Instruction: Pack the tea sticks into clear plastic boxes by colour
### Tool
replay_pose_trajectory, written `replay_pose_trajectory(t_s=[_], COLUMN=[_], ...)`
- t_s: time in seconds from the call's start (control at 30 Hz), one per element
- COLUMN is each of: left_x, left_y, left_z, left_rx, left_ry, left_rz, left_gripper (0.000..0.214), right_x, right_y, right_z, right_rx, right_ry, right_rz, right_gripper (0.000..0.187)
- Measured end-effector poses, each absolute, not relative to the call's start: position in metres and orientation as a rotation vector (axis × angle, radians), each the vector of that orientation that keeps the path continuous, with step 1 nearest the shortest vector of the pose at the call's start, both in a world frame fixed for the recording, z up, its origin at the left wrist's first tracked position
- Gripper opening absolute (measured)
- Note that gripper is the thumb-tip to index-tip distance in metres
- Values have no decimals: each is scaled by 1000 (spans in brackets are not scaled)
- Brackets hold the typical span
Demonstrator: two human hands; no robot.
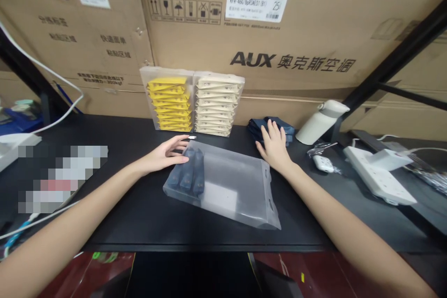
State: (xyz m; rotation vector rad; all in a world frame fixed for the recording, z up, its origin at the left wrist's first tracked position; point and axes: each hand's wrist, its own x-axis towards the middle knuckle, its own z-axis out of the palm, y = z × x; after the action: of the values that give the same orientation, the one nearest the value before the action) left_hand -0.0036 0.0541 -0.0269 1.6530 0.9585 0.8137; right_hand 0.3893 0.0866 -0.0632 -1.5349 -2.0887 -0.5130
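Note:
A frosted clear plastic bag (237,172) lies flat in front of me on the black table. Inside its left end sit several dark blue packets (186,174) side by side; the remainder of the bag looks flat. At the bag's upper left corner is my left hand (165,154), thumb on its face and other fingers curled at its edge. My right hand (275,146) rests with fingers spread on a small pile of dark blue packets (256,126) beyond the bag's right end. The hand hides part of that pile.
Clear packs of yellow packets (171,104) and cream packets (218,104) stand against a cardboard box (195,42). At right are a white bottle (319,123), an earphone case (323,164) and a power strip (380,177). A pixelated object (63,179) and cables lie left.

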Motion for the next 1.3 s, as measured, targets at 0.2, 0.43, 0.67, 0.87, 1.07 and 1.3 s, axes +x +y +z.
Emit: replay_pose_trajectory(t_s=[0.2,0.43,0.67,0.87,1.07,1.3], left_x=[-13,-21,-13,-6,-7,-8], left_y=[58,58,46,38,42,40], left_z=[-23,-17,-6,2,6,8], left_rx=[1697,1749,1472,1134,1037,987], left_ry=[1044,1022,984,935,966,938], left_rz=[753,628,717,971,1199,1230], left_gripper=[60,44,43,51,50,46], right_x=[387,395,387,402,415,394], right_y=[90,94,76,59,59,51], right_z=[-70,-63,-38,0,3,-1], right_rx=[-1454,-1313,-1129,-981,-1235,-1254], right_ry=[-1916,-1767,-1567,-1109,-1390,-1471], right_rz=[-374,-264,-347,-304,639,848], right_gripper=[37,21,13,13,31,43])
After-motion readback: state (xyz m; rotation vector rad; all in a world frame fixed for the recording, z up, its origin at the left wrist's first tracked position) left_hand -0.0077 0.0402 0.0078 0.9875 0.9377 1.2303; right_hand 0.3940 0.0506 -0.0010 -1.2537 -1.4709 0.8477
